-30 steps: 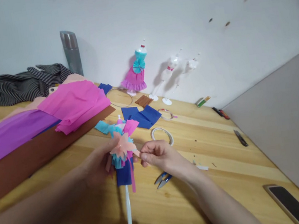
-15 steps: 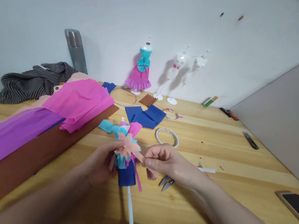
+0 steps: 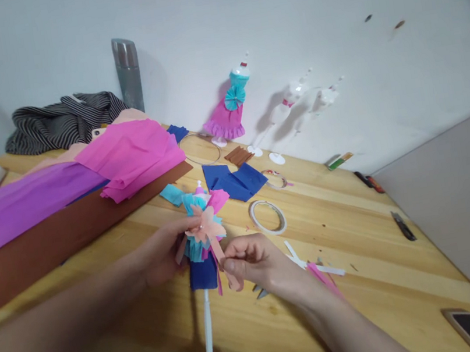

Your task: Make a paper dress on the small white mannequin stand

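Since the earlier frame the right hand has sunk lower, and the peach strip it draws on now slopes more steeply downward.

At the far left, a brown sheet lies aslant under purple paper and bright pink paper. Next comes the person's left hand, reaching in from the side with its thumb laid on the peach flower; it seems to pinch the bloom, though the fingers behind are partly hidden. The flower sits at the front of the small dress form, above its dark blue skirt, over a white pole that stands upright.

From the flower's lower right the strip runs down and slightly rightward, its long axis nearly along the skirt's side. The right hand is the nearer to its loose end, thumb and forefinger pressed together on it; the left stays up at the flower. Partly under the right hand are snips; beyond it lies a tape ring, and farther right a cutter.
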`<action>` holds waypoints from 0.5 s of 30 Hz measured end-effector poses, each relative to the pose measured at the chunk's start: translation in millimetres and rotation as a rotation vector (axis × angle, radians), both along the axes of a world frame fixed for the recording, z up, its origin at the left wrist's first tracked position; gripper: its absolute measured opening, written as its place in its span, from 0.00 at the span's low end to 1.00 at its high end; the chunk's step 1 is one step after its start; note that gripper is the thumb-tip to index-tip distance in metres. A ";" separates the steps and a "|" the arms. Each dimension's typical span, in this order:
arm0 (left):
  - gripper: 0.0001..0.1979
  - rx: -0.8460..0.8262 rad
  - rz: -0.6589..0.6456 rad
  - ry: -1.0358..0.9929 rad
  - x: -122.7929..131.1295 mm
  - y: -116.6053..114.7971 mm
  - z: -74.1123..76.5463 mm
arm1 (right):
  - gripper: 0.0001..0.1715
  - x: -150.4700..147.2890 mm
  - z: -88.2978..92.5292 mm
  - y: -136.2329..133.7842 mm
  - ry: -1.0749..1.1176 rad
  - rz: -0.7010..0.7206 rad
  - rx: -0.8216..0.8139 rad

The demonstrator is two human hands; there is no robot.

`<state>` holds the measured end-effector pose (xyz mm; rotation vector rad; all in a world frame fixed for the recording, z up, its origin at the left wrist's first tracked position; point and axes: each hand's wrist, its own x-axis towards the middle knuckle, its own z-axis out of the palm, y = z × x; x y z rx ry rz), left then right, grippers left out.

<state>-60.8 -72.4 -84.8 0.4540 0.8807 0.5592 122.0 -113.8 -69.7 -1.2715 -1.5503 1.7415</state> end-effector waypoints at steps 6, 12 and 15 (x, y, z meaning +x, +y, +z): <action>0.12 -0.039 0.059 -0.043 -0.7 1.7 3.8 | 0.07 30.7 23.5 -2.9 -0.607 0.259 0.262; 0.10 -0.037 0.075 -0.106 0.7 1.8 8.2 | 0.15 51.4 29.1 -0.3 -1.043 0.480 0.446; 0.13 -0.044 0.113 -0.100 0.2 4.1 4.1 | 0.15 49.9 20.1 1.4 -1.160 0.528 0.401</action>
